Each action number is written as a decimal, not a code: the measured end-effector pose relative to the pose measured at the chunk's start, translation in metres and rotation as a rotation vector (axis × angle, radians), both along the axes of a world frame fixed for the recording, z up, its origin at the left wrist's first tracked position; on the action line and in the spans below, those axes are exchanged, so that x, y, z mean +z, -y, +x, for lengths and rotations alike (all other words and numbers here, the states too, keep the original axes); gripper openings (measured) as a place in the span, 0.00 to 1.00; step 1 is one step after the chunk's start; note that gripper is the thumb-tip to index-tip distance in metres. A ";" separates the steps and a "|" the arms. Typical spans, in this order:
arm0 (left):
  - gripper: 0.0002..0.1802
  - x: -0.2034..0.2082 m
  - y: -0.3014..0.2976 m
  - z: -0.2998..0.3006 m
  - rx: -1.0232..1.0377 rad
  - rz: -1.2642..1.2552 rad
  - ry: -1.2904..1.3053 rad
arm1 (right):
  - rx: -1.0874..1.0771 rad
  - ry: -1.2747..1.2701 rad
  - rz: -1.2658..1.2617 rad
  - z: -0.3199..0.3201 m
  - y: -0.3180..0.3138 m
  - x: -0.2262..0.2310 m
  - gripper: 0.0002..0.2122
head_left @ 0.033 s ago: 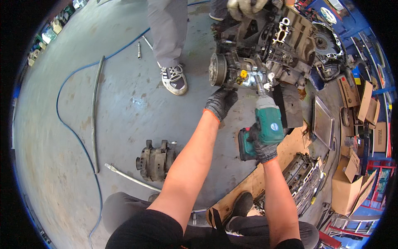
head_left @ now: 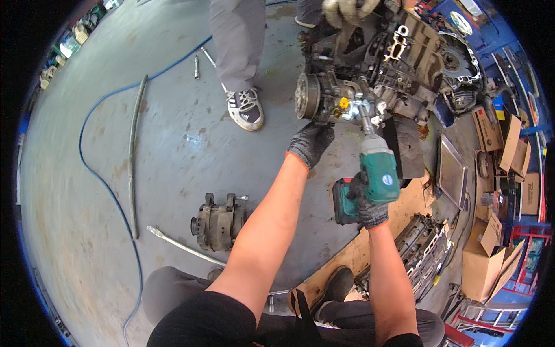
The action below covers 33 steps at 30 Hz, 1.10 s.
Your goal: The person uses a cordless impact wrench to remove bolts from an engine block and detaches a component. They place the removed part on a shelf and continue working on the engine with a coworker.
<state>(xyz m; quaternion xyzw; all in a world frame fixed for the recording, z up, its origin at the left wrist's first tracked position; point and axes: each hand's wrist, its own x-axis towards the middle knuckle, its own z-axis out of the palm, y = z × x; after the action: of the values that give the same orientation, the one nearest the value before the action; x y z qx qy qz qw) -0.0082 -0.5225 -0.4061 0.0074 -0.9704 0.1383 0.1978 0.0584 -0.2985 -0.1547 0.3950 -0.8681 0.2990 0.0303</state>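
My right hand (head_left: 370, 205), in a dark grey glove, is closed round the grip of a green cordless impact wrench (head_left: 379, 176) with a red-and-black battery. The wrench's long socket (head_left: 367, 124) points away from me and meets the side of a pulley-driven compressor (head_left: 341, 95) on the engine block (head_left: 410, 63). A yellow cap (head_left: 344, 103) shows on the compressor. My left hand (head_left: 311, 143), in a matching glove with an orange cuff, holds the compressor from below, behind its pulley (head_left: 307, 96). Its fingertips are partly hidden there.
Another person's gloved hand (head_left: 350, 11) rests on the engine's far side; their shoe (head_left: 245, 110) stands left of it. An alternator (head_left: 218, 222) and a metal bar (head_left: 185, 246) lie near my left forearm. A blue hose (head_left: 110, 185) crosses the floor. Cardboard boxes (head_left: 484, 260) stand right.
The engine, compressor and wrench appear slightly right of and lower than before. Both my hands keep their holds.
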 end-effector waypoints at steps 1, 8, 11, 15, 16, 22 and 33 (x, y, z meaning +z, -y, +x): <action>0.14 0.003 0.002 0.009 0.001 0.507 -0.076 | -0.045 0.185 -0.128 0.005 0.000 -0.004 0.07; 0.21 0.176 -0.029 0.068 0.518 1.342 -0.896 | -0.282 0.766 -0.469 0.030 -0.005 -0.001 0.06; 0.21 0.239 -0.027 0.074 0.251 1.172 -0.686 | -0.242 0.827 -0.527 0.029 -0.008 0.005 0.07; 0.20 0.266 -0.015 0.072 0.224 1.294 -0.588 | -0.241 0.735 -0.456 0.030 -0.009 0.006 0.08; 0.20 0.267 -0.012 0.070 0.226 1.335 -0.535 | -0.238 0.753 -0.456 0.032 -0.009 0.007 0.08; 0.27 0.263 -0.011 0.062 0.398 1.465 -0.256 | -0.271 0.695 -0.367 0.039 -0.012 0.010 0.07; 0.22 0.248 -0.016 0.054 0.424 1.193 -0.394 | -0.073 0.313 -0.236 0.030 -0.018 -0.033 0.06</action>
<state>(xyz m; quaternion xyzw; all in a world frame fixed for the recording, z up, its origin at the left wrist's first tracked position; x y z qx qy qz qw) 0.0454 -0.5061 -0.1580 0.3317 -0.8038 -0.3906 0.3022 0.0887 -0.2810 -0.1875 0.3056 -0.8350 0.4552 -0.0479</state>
